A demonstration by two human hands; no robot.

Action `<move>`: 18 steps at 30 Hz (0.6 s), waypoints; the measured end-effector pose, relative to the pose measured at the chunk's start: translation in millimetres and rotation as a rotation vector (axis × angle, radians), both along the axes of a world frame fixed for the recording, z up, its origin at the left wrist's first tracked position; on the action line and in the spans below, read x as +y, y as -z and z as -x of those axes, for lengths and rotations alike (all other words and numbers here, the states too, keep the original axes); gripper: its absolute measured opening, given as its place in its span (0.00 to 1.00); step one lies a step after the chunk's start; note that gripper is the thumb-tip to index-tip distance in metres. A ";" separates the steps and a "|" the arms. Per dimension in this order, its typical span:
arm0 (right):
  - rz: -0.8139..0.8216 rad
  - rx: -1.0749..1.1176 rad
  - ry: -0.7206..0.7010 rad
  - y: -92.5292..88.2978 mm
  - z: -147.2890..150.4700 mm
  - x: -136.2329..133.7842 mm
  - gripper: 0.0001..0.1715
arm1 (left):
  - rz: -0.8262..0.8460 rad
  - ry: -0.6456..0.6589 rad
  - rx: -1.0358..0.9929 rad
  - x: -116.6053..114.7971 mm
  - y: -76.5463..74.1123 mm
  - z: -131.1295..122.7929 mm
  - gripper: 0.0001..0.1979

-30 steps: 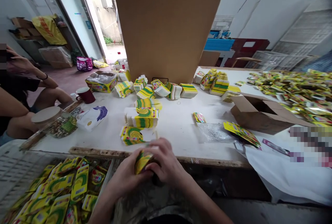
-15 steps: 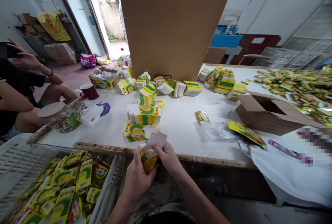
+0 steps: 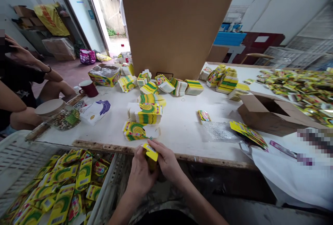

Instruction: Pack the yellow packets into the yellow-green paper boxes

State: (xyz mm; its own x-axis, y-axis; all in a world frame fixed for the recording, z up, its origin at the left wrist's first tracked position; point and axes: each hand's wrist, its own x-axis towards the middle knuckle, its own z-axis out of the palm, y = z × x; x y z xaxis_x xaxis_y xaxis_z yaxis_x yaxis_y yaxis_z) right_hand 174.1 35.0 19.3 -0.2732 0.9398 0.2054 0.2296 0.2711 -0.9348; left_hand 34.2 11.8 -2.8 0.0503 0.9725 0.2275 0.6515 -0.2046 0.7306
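Note:
Between my hands, over the table's front edge, is a small yellow cardboard box (image 3: 151, 152) with a barcode on its upper flap. My left hand (image 3: 140, 171) is wrapped round its left side and bottom. My right hand (image 3: 166, 159) grips the flap end, fingers at the top edge. Just beyond them on the table lies a stack of flat yellow-and-green cartons (image 3: 135, 131), with one white flap sticking out to the right. Behind it stands a thicker bundle of the same cartons (image 3: 145, 114).
At lower left, a white plastic crate (image 3: 15, 148) holds many filled yellow boxes. A lidded jar (image 3: 63, 119), a maroon mug (image 3: 88, 89) and an open brown carton (image 3: 275, 114) stand on the table. A tall cardboard panel (image 3: 179, 23) rises behind. Another person (image 3: 28, 79) sits at left.
The white inner flap of the held box has been folded over, and its yellow barcode side now faces up. My right hand has shifted slightly with it. The view has tilted a little.

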 end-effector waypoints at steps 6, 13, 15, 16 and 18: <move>-0.116 -0.079 -0.087 6.9 0.4 -2.7 0.32 | 0.128 -0.001 0.005 -3.9 -11.2 8.6 0.29; -0.130 -0.099 -0.021 6.9 -1.7 -4.0 0.30 | -0.023 -0.004 0.066 -1.6 -9.3 9.1 0.31; -0.142 -0.160 -0.101 8.2 -8.0 -2.3 0.28 | -0.055 -0.043 0.088 -0.3 -11.2 12.9 0.28; -0.148 -0.193 -0.142 8.2 -12.2 -1.0 0.26 | -0.051 -0.053 0.096 0.9 -13.7 15.8 0.29; -0.141 -0.242 -0.186 6.3 -21.8 2.4 0.22 | -0.005 -0.024 0.107 4.2 -21.7 22.0 0.31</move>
